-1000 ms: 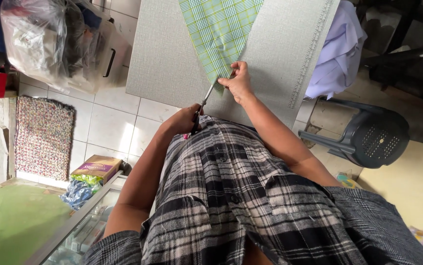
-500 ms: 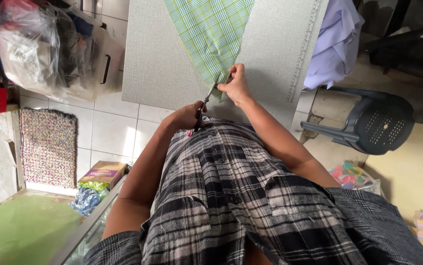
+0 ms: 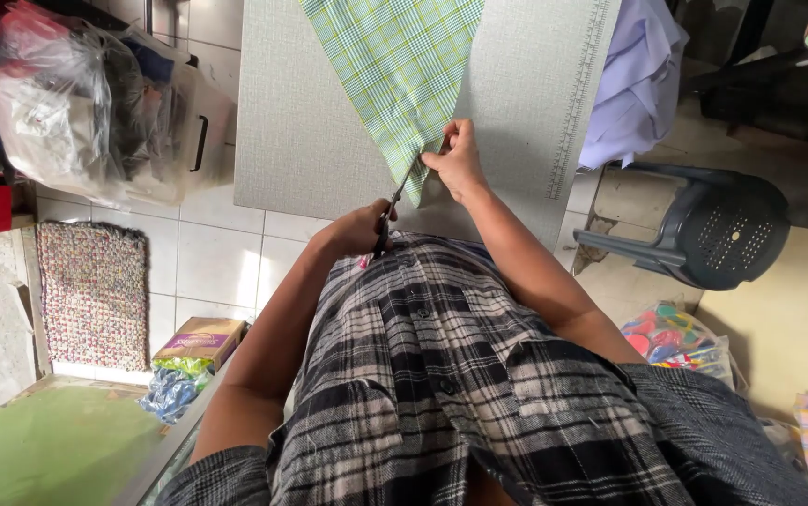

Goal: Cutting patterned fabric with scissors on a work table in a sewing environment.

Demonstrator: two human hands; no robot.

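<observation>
— Counter (image 3: 310, 141) first: grey, straight ahead of the body, ruler (image 3: 577, 103) marks down its right edge.

— And on it?

— Green checked cloth (image 3: 394, 66), lying flat and tapering to a point toward the body. Long axis from the far edge straight back at the chest.

— Hands?

— Apart, one on either side of that point. Right hand (image 3: 458, 161) further out over the counter, fingers pinched on the cloth's right edge just above the tip. Left hand (image 3: 357, 232) nearer the body, at the counter's near edge, closed round the scissor handles.

— Scissors (image 3: 392, 208)?

— Slanting up and rightward from the left hand into the tip, roughly along the cloth's axis. Blades seemingly a little parted, meeting the cloth just beside the right fingers — depth of the cut too small to tell.

— Nearer hand to the cloth?

— Right, directly on it. Left touching it only through the blades.
</observation>
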